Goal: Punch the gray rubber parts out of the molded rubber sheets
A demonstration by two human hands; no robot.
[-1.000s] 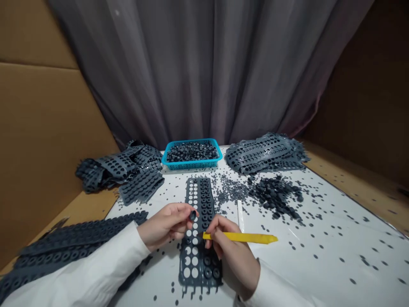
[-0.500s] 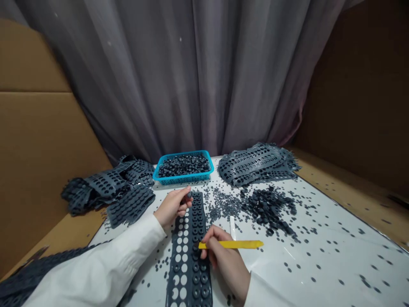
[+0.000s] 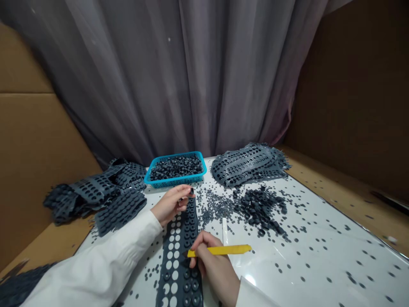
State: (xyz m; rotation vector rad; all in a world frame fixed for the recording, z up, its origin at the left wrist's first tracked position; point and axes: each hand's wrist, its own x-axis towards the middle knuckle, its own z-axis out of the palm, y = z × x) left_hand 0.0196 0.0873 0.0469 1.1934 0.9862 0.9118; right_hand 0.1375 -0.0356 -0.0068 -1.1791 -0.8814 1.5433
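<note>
Fingers of my left hand (image 3: pixel 168 207) pinch a small black rubber piece (image 3: pixel 191 191) above the far end of a dark rubber strip (image 3: pixel 180 251). The strip runs lengthwise in front of me. White shows through its left rows of round holes, while black ring-shaped parts sit in its right rows. My right hand (image 3: pixel 217 268) is closed round a yellow pen-shaped tool (image 3: pixel 234 250), held like a pencil. Its dark tip (image 3: pixel 185 253) points left, over the strip; whether it touches is unclear.
A blue basket (image 3: pixel 175 182) full of small black pieces stands at the back. Perforated rubber sheets (image 3: pixel 249 164) lie back right, more sheets (image 3: pixel 96 187) at left. A pile of black pieces (image 3: pixel 260 209) and scattered discs cover the white table (image 3: pixel 281 281). Cardboard walls (image 3: pixel 25 162) flank it.
The view has shifted, so the scene sits further left. My left hand has turned and moved slightly right over the strip, showing the small piece more. The tool's dark tip now shows.
</note>
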